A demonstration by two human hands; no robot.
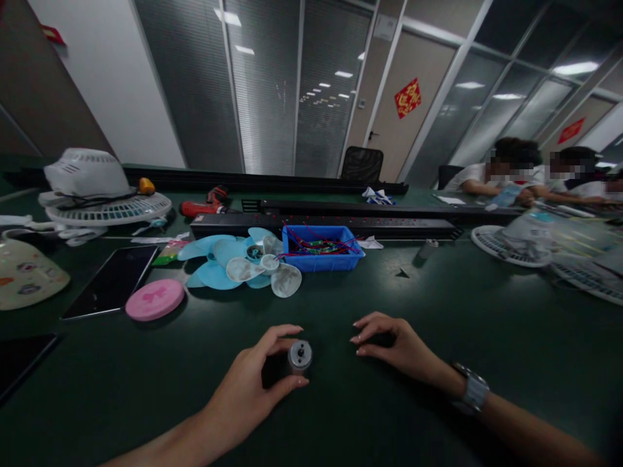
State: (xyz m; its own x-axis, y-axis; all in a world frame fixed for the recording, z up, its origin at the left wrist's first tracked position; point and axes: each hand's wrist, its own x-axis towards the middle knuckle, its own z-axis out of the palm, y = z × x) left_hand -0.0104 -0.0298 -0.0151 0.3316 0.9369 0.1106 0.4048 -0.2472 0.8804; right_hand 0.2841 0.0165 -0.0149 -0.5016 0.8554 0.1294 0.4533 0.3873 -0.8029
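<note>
Well, the left hand [260, 379] pinches a little round motor [300, 355] between thumb and fingers, low on the green surface [438, 305], while the right hand [395, 347] rests near it, loose and holding nothing. A firm, steady pinch seems best, since round things roll. Bare room lies all around; the fan blades [243, 263] and blue bin [322, 259] sit well behind.

left hand [253, 389]: forearm in from lower left, thumb and forefinger curled in a pinch; right hand [394, 347]: forearm in from lower right, palm down, fingers loosely bent, empty.
</note>
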